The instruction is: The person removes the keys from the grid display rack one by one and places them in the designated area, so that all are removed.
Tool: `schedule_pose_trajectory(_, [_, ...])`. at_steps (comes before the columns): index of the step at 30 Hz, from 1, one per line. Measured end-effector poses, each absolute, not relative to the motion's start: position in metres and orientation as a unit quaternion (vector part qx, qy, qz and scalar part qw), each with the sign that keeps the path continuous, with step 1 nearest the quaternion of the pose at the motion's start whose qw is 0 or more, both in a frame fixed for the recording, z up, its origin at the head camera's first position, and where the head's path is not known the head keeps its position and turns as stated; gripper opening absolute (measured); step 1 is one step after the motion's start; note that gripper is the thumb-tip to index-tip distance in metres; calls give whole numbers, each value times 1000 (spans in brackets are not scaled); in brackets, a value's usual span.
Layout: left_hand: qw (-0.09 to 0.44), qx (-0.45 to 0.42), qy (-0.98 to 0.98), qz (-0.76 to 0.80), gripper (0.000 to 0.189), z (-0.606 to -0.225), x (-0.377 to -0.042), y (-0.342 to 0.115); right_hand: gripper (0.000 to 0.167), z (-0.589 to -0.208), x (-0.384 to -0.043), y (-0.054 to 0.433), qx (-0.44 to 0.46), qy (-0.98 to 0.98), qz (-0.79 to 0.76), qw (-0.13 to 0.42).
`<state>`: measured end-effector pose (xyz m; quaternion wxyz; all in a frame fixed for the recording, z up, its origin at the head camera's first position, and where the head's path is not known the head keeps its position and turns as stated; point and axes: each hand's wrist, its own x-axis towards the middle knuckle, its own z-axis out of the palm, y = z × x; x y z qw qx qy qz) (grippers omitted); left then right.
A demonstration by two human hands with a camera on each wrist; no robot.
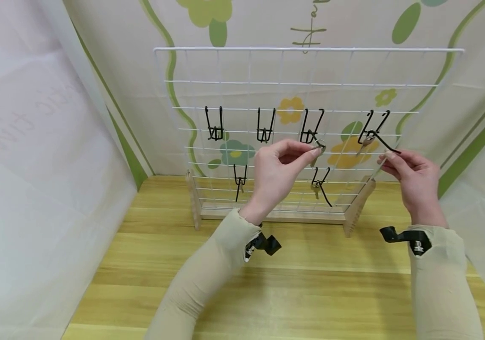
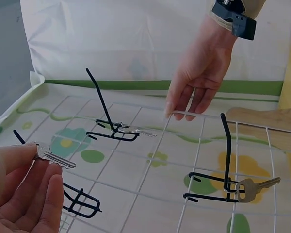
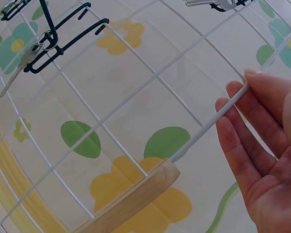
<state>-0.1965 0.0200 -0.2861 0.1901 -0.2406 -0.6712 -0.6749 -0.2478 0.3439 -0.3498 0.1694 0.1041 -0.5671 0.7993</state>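
Observation:
My left hand (image 1: pixel 274 174) pinches a key (image 2: pixel 58 160) between thumb and fingers, in front of the white wire grid (image 1: pixel 308 49). A small metal ring (image 1: pixel 320 143) shows at those fingertips, right at the arm of a black hook (image 1: pixel 309 134) in the upper row. With thumb and fingertips, my right hand (image 3: pixel 266 141) holds the grid's right side wire (image 3: pixel 218 114). In the head view this right hand (image 1: pixel 418 182) overlaps the tip of the far right hook (image 1: pixel 387 142), from which another key (image 1: pixel 366 141) hangs.
Lower down, a left hook (image 1: pixel 240 181) and a right hook (image 1: pixel 320 182) each bear a key. Two more hooks, one at the far left (image 1: pixel 215 132), sit in the upper row. Wooden feet (image 1: pixel 359 208) hold the grid on the wood-grain table (image 1: pixel 293 293). Flowered cloth (image 1: pixel 119 71) stands behind.

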Motion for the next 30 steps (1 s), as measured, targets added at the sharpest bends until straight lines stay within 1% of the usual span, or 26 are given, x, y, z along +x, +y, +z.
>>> schedule_pose_trajectory(6, [183, -256, -655, -687, 12, -284, -188, 17, 26, -352, -248, 345, 104, -568, 799, 170])
schedule_pose_trajectory(13, [189, -274, -628, -703, 10, -277, -174, 13, 28, -354, -249, 346, 104, -573, 794, 173])
schedule_pose_trajectory(17, [182, -290, -620, -707, 10, -277, -163, 8, 29, -354, -249, 346, 108, -569, 796, 174])
schedule_pose_trajectory(23, [136, -282, -632, -709, 9, -293, -147, -8, 29, -353, -249, 344, 103, -570, 797, 171])
schedule_pose_trajectory(30, [35, -213, -652, -727, 11, -334, -139, -27, 27, -352, -250, 344, 102, -574, 794, 171])
